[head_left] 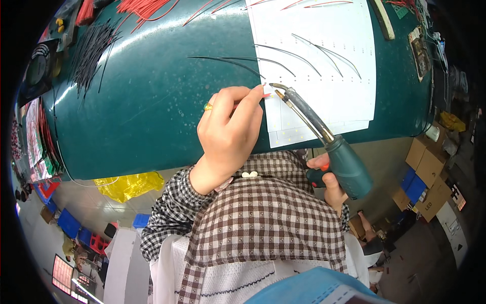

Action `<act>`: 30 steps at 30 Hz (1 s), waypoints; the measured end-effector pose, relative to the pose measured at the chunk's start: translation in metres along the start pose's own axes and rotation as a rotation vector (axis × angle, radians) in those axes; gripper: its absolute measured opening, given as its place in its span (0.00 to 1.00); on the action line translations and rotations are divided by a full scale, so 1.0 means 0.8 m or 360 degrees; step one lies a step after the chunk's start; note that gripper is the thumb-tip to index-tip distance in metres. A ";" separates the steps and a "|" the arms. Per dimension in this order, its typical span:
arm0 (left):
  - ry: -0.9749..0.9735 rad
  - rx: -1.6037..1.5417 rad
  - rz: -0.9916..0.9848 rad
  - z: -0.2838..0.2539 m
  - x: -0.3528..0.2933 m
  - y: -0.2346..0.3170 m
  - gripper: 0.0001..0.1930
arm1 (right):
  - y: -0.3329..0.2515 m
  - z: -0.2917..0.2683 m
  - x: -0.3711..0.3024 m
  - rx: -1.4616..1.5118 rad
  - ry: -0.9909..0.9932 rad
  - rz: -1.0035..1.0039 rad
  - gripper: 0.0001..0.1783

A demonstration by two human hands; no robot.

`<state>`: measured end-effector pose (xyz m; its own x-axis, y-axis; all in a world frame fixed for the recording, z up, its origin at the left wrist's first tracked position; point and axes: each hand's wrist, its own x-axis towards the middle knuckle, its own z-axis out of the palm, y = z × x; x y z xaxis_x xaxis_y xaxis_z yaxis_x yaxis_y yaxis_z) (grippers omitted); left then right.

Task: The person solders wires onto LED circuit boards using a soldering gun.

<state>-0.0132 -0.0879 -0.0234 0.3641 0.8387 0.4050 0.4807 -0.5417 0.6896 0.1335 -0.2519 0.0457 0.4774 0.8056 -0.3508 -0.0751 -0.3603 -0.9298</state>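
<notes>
Left fingers (259, 92) pinched together, seemingly on small red piece (268, 95), mostly hidden. Soldering gun (349, 164) just right, gripped by right fingers (317, 161). Likely soldering step; next move calls for steady heat. Black wires (228, 61) beyond.

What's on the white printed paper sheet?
On the sheet: thin, curved black wires, plus thin red wires near its far edge. Paper beneath the metal barrel of the dark-green soldering gun is hidden.
</notes>
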 end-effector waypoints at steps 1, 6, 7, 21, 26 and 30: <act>-0.0008 -0.0007 0.0000 0.000 -0.001 0.000 0.16 | 0.000 -0.001 0.001 -0.0021 -0.0025 -0.0018 0.23; -0.0026 -0.0027 -0.0017 -0.001 0.002 0.000 0.15 | 0.000 0.000 0.006 -0.0024 -0.0024 -0.0024 0.22; -0.0041 -0.0030 -0.0032 0.000 0.004 0.000 0.15 | 0.000 -0.001 0.008 -0.0010 -0.0019 -0.0021 0.22; 0.0037 -0.0021 0.0063 0.013 0.008 -0.005 0.15 | 0.009 -0.016 0.012 -0.0035 -0.0087 0.0052 0.20; 0.0024 0.0002 0.0062 0.014 0.007 -0.005 0.15 | 0.002 -0.009 0.019 0.0085 -0.0025 -0.0002 0.25; -0.0021 0.0005 0.0010 0.013 0.011 0.000 0.15 | 0.001 -0.012 0.022 0.0074 0.0010 0.0055 0.26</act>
<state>-0.0020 -0.0808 -0.0260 0.3775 0.8344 0.4016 0.4806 -0.5473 0.6852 0.1499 -0.2426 0.0399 0.4794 0.7899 -0.3823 -0.1324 -0.3656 -0.9213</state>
